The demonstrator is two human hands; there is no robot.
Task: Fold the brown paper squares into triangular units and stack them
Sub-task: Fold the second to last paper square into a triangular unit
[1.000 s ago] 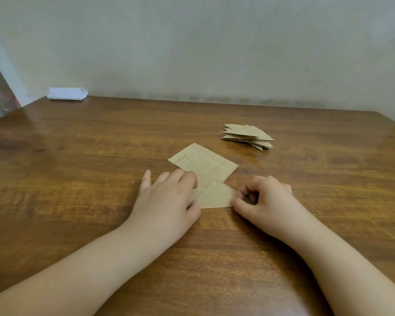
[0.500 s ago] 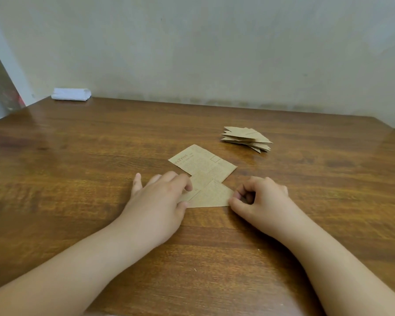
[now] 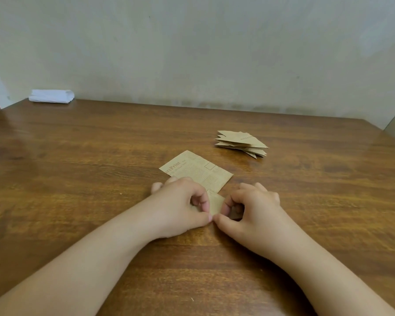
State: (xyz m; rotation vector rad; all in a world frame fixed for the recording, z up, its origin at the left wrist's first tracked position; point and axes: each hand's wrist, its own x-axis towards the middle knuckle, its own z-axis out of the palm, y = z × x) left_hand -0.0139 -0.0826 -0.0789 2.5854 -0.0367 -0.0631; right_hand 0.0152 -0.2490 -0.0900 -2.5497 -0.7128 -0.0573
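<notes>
Head view: wooden worktop (image 3: 78, 179) is set against a pale wall. A small brown paper piece (image 3: 215, 205) is pinched at the near centre by the curled fingers of the left hand (image 3: 180, 208) and the right hand (image 3: 253, 208), thumb tips almost touching. Printed brown paper squares (image 3: 196, 171) lie flat just beyond. The stack of triangular units (image 3: 242, 143) rests farther right. A white folded item (image 3: 51, 96) lies at the far left.

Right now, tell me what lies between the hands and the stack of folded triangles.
In the head view, a flat printed paper square lies there, partly under the left hand. Beyond it, bare table runs to the stack.
</notes>
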